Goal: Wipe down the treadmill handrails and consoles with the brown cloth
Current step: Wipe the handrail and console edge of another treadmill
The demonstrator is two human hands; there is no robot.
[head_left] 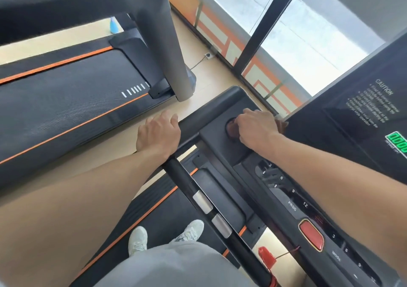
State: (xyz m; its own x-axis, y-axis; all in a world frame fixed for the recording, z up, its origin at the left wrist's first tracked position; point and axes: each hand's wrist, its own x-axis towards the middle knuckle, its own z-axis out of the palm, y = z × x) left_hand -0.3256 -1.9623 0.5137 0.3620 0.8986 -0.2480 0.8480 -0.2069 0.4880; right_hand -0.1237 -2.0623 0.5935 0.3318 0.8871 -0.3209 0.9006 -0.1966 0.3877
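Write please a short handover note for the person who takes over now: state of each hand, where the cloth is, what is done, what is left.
Left hand: rests on the near treadmill's handrail, fingers curled over it, no cloth.
Right hand: grips the brown cloth and presses it into the round cup recess of the console.
Done: cannot tell from this picture which surfaces are already wiped.
Left, likely: the button panel, the handrail with silver sensors, then the neighbouring treadmill.
Mind the red stop button.
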